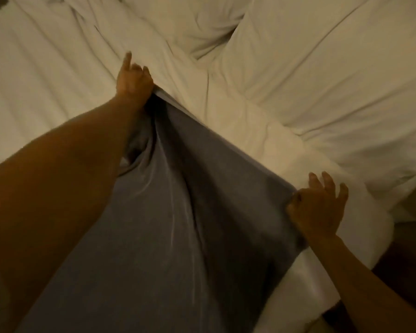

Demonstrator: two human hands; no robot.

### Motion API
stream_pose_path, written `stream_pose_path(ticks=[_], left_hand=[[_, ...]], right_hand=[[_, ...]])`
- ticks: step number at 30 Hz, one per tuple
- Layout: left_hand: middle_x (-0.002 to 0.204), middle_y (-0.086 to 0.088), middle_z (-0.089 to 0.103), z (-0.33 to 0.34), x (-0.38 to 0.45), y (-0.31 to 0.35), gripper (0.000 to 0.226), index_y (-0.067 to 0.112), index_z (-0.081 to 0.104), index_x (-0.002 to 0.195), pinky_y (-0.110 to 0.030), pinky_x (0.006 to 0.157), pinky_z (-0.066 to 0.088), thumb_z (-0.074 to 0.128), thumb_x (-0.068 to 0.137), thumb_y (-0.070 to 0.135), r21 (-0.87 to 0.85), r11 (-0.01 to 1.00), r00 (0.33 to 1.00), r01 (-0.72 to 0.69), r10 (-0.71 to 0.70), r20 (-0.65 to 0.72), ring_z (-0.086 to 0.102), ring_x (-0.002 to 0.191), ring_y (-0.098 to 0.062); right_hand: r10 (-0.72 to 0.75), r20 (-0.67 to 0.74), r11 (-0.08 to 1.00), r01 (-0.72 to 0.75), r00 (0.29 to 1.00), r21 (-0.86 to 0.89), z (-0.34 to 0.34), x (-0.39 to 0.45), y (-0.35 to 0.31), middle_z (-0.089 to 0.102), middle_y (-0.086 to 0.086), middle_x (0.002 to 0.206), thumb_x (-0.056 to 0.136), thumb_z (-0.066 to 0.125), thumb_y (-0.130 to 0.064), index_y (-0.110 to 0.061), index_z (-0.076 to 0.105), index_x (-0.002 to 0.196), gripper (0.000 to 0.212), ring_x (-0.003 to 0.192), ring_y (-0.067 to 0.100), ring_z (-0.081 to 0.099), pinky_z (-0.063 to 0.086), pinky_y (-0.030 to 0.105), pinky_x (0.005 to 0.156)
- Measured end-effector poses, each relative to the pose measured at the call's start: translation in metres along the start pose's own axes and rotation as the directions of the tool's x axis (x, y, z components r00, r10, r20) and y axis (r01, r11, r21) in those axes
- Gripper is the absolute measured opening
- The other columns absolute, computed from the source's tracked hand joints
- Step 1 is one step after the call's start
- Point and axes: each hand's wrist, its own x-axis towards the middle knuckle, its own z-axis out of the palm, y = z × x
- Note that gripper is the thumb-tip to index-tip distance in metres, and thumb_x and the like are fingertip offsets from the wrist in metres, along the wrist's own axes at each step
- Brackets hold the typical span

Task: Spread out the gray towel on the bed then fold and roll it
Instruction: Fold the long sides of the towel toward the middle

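- The gray towel (178,212) lies over the near part of the bed (46,75), running from the middle of the view down to 6 o'clock.
- Its cloth is a flat blue-gray, with long soft creases from the far corner toward the near edge and a deeper bunched fold beside the left forearm.
- Its far edge is pulled taut in a straight line, slanting from about 11 o'clock to about 3 o'clock of the towel.
- The left hand (133,82) grips the far corner at 11 o'clock; its fingers are curled on the cloth, with one finger pointing straight out.
- The right hand (318,207) holds the other corner at 3 o'clock, thumb and forefinger pinching the edge, the other fingers spread loosely.
- The bed's white bedding (310,75) is rumpled, with heavy folds from 12 to 2 o'clock.
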Motion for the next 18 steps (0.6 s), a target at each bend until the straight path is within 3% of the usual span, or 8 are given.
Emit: stream_pose_path(ticks=[3, 5, 10, 12, 14, 15, 16, 18], left_hand=[[0.140, -0.019, 0.047, -0.037, 0.025, -0.009, 0.064, 0.001, 0.034, 0.143, -0.049, 0.120, -0.001, 0.057, 0.091, 0.031, 0.050, 0.993, 0.994, 0.105, -0.103, -0.039, 0.038, 0.135, -0.033], [0.144, -0.016, 0.044, -0.050, 0.037, 0.003, 0.072, 0.003, 0.029, 0.146, -0.048, 0.118, -0.002, 0.060, 0.089, 0.036, 0.099, 0.993, 0.997, 0.070, -0.067, -0.038, 0.036, 0.137, -0.030], [0.153, -0.018, 0.028, -0.011, 0.060, 0.059, 0.063, -0.001, 0.007, 0.150, -0.044, 0.120, -0.004, 0.031, 0.101, 0.029, -0.005, 1.000, 0.999, 0.031, -0.031, -0.031, 0.020, 0.145, -0.028], [0.159, -0.016, 0.006, 0.007, 0.059, 0.080, 0.064, 0.001, -0.006, 0.150, -0.042, 0.119, -0.005, 0.025, 0.102, 0.030, -0.075, 0.996, 0.998, 0.038, -0.042, -0.055, 0.004, 0.148, -0.027], [0.159, -0.016, -0.004, 0.019, 0.052, 0.100, 0.066, 0.001, -0.010, 0.149, -0.041, 0.119, -0.003, 0.026, 0.103, 0.032, -0.161, 0.986, 0.997, 0.040, -0.050, -0.063, -0.003, 0.148, -0.027], [0.159, -0.017, -0.005, 0.023, 0.046, 0.111, 0.067, 0.000, -0.010, 0.149, -0.040, 0.119, -0.002, 0.027, 0.103, 0.031, -0.225, 0.973, 0.996, 0.039, -0.055, -0.066, -0.004, 0.148, -0.028], [0.159, -0.018, -0.006, 0.027, 0.040, 0.124, 0.066, 0.000, -0.009, 0.149, -0.040, 0.120, -0.002, 0.029, 0.103, 0.030, -0.310, 0.950, 0.996, 0.028, -0.053, -0.072, -0.004, 0.148, -0.028], [0.158, -0.019, -0.006, 0.034, 0.021, 0.153, 0.067, -0.001, -0.007, 0.149, -0.041, 0.121, -0.001, 0.029, 0.103, 0.032, -0.483, 0.875, 0.996, -0.020, -0.026, -0.088, -0.005, 0.147, -0.029]], right_hand=[[0.082, -0.081, 0.997, -0.082, 0.993, 0.002, -0.003, 0.022, 0.023, 0.052, 0.017, 0.134, 0.085, 0.041, -0.031, -0.002, 0.069, 0.068, 0.044, 0.134, 0.037, 0.031, 0.009, 0.051, 0.110], [0.097, -0.085, 0.995, -0.099, 0.992, -0.022, 0.001, 0.029, 0.032, 0.051, 0.019, 0.135, 0.085, 0.038, -0.030, -0.001, 0.069, 0.067, 0.045, 0.134, 0.037, 0.031, 0.008, 0.052, 0.110], [0.128, -0.020, 0.991, -0.129, 0.992, -0.027, 0.029, 0.016, 0.036, 0.046, 0.025, 0.138, 0.090, 0.053, -0.021, -0.003, 0.071, 0.080, 0.028, 0.135, 0.040, 0.031, 0.007, 0.058, 0.112], [0.126, 0.010, 0.990, -0.125, 0.992, -0.058, 0.038, 0.013, 0.035, 0.036, 0.025, 0.146, 0.092, 0.050, -0.024, -0.008, 0.067, 0.103, 0.025, 0.139, 0.038, 0.023, -0.001, 0.057, 0.111], [0.084, 0.061, 0.988, -0.076, 0.995, -0.135, 0.049, 0.012, 0.031, 0.012, 0.020, 0.157, 0.092, 0.051, -0.031, -0.016, 0.041, 0.140, 0.052, 0.144, 0.034, 0.007, -0.017, 0.051, 0.109], [0.042, 0.064, 0.989, -0.032, 0.997, -0.147, 0.054, 0.011, 0.027, 0.006, 0.019, 0.158, 0.090, 0.054, -0.032, -0.017, 0.027, 0.148, 0.065, 0.145, 0.033, 0.003, -0.021, 0.050, 0.107], [-0.019, 0.038, 0.990, 0.024, 0.999, -0.138, 0.058, 0.008, 0.019, 0.007, 0.020, 0.157, 0.089, 0.057, -0.030, -0.015, 0.023, 0.149, 0.071, 0.145, 0.034, 0.005, -0.019, 0.050, 0.108], [-0.112, 0.024, 0.991, 0.114, 0.993, -0.069, 0.066, 0.001, 0.002, 0.016, 0.019, 0.156, 0.094, 0.048, -0.029, -0.013, 0.025, 0.149, 0.062, 0.144, 0.034, 0.012, -0.003, 0.050, 0.113]])
